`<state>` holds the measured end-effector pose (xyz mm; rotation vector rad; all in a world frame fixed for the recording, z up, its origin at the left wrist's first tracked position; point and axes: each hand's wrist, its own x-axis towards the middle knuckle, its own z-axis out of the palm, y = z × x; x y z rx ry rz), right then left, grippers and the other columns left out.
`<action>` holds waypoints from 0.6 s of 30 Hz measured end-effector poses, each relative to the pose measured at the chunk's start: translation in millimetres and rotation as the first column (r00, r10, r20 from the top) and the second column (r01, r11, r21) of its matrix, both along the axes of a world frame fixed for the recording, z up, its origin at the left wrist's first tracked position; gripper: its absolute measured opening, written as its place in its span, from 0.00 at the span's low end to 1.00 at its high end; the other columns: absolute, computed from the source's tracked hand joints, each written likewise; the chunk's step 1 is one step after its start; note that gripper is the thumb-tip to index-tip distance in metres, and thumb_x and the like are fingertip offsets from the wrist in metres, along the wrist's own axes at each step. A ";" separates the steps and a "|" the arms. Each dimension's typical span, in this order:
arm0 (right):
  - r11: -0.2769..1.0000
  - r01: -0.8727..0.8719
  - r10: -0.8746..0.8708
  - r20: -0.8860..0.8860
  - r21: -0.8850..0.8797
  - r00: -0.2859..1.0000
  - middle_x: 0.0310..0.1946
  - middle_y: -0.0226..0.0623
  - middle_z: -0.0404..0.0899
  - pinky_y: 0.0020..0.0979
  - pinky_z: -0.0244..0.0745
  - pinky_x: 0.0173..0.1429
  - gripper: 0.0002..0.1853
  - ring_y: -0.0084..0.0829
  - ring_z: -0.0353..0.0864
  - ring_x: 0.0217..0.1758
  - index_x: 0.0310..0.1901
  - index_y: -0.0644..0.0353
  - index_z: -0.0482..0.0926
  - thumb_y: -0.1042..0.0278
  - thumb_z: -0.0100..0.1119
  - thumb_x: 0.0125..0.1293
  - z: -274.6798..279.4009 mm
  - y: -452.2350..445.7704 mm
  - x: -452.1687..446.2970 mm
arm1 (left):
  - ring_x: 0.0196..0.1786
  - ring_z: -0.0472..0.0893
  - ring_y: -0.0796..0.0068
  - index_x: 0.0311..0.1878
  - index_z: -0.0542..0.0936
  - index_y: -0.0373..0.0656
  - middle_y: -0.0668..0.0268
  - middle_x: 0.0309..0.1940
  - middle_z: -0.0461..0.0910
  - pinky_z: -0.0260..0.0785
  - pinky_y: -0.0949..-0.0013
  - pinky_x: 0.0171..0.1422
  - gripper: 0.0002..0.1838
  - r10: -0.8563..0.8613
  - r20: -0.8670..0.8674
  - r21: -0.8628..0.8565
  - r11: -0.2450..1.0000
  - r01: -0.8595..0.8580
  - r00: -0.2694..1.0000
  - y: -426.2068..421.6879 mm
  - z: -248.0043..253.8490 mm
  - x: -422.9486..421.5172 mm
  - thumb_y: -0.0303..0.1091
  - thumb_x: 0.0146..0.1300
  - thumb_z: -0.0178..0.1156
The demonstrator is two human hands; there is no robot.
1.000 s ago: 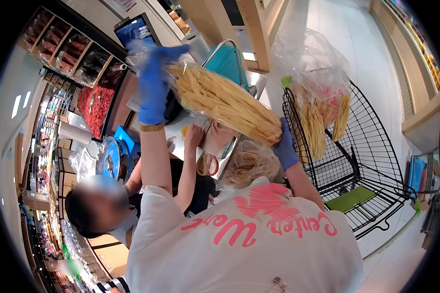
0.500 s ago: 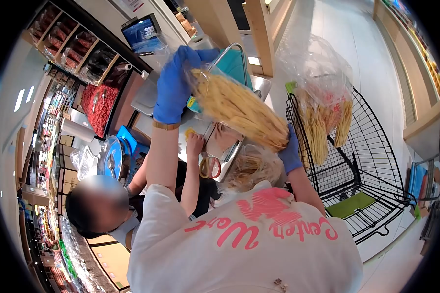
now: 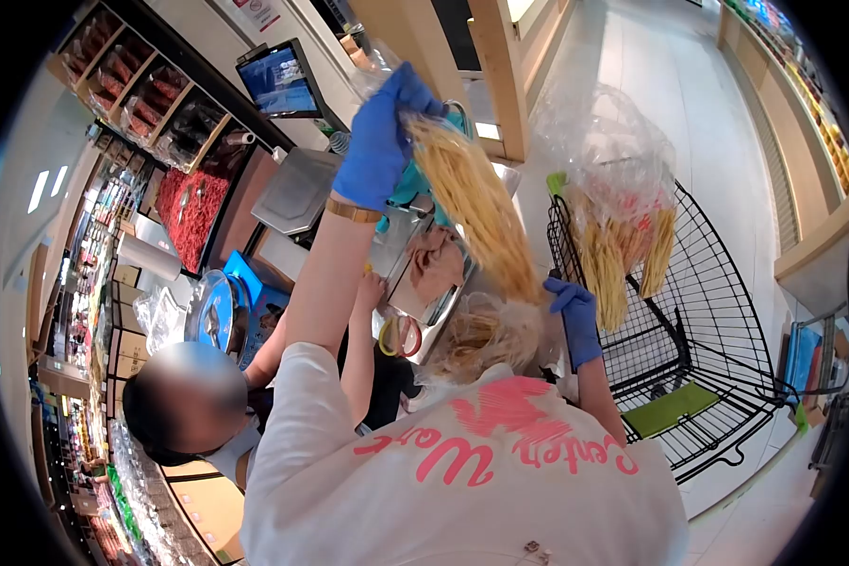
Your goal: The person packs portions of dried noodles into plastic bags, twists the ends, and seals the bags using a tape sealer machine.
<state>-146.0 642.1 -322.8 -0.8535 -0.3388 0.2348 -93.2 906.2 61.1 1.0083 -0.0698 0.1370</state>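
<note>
Left hand, blue-gloved: closed around the gathered neck of a long clear plastic bag of pale-yellow sticks. Right hand, blue-gloved: fingers half spread, beside the bag's lower end, apparently holding nothing.

Bag: aslant, left of the black wire shopping cart. Probably light; film soft, slippery; contents likely stiff, brittle. Best held by the neck, base supported by a palm.

Clear bag of similar sticks: on the cart's left side. Crumpled clear bag: left of the cart.

Unclear: left fingertips, partly hidden; bag's base, blurred; right-hand contact, undeterminable; co-worker's hand, partly covered.
</note>
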 end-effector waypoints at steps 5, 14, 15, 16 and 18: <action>0.949 0.307 -0.296 0.132 -0.070 0.946 0.48 0.39 0.75 0.30 0.58 0.65 0.16 0.33 0.72 0.55 0.47 0.65 0.74 0.75 0.53 0.56 206.2 31.9 10.5 | 0.19 0.54 0.81 0.20 0.58 0.50 0.76 0.15 0.49 0.58 0.77 0.31 0.18 -0.685 0.084 -0.061 0.721 0.690 0.724 -32.6 -14.3 5.2 0.36 0.70 0.43; 0.628 0.464 -0.133 0.501 -0.625 0.855 0.41 0.35 0.77 0.37 0.69 0.52 0.25 0.36 0.77 0.44 0.53 0.53 0.72 0.66 0.62 0.50 283.4 86.0 38.8 | 0.32 0.74 0.79 0.37 0.78 0.37 0.69 0.28 0.76 0.67 0.74 0.42 0.06 -0.176 0.464 0.828 0.436 -0.354 0.868 -58.0 -43.0 3.6 0.30 0.61 0.57; 0.628 0.462 -0.127 0.504 -0.626 0.854 0.41 0.35 0.77 0.37 0.69 0.52 0.25 0.36 0.77 0.44 0.53 0.53 0.72 0.66 0.62 0.50 275.9 88.9 42.4 | 0.32 0.74 0.79 0.37 0.78 0.37 0.69 0.28 0.76 0.67 0.74 0.42 0.06 -0.170 0.467 0.825 0.436 -0.359 0.868 -53.4 -56.5 6.1 0.30 0.61 0.57; 0.493 0.675 -0.178 0.696 -0.549 0.696 0.37 0.36 0.76 0.38 0.69 0.49 0.23 0.38 0.75 0.41 0.52 0.51 0.73 0.66 0.61 0.51 258.7 96.9 49.9 | 0.31 0.75 0.79 0.36 0.78 0.37 0.67 0.28 0.77 0.67 0.73 0.38 0.10 -0.052 0.414 0.796 0.506 -0.333 0.909 -47.4 -71.6 7.7 0.35 0.60 0.58; 0.349 0.838 -0.176 0.849 -0.420 0.499 0.33 0.37 0.76 0.39 0.69 0.46 0.21 0.41 0.74 0.37 0.50 0.49 0.75 0.66 0.59 0.51 240.5 108.6 52.0 | 0.30 0.76 0.78 0.35 0.78 0.37 0.65 0.28 0.78 0.68 0.72 0.34 0.13 0.075 0.339 0.753 0.576 -0.318 0.938 -37.2 -94.0 -2.6 0.40 0.59 0.60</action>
